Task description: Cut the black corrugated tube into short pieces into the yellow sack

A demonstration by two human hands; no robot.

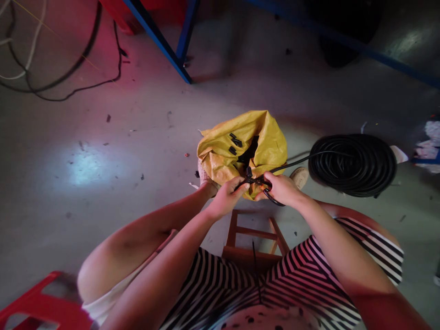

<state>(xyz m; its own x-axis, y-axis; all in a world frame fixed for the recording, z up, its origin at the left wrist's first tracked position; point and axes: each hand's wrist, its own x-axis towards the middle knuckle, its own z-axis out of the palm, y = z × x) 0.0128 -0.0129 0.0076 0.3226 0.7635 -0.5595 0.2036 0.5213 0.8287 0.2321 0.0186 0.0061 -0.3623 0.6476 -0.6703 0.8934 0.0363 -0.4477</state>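
Both hands meet over the near edge of a yellow sack (pixel 271 137), which lies open on the floor between the feet. My left hand (pixel 228 197) pinches one side of a small bunch of black cable (pixel 253 180). The other side of that bunch is gripped by my right hand (pixel 280 189), and a loop of cable hangs below its fingers. From there a black strand runs right to a large coil of black cable (pixel 354 165). Several small black pieces (pixel 235 140) rest on the sack, whose dark inside is hard to make out.
Beneath the lap stands a wooden stool (pixel 256 233). A red plastic stool (pixel 44 305) is at the lower left. Blue metal legs (pixel 161 43) rise at the top, with loose cables (pixel 85 87) on the floor at the upper left.
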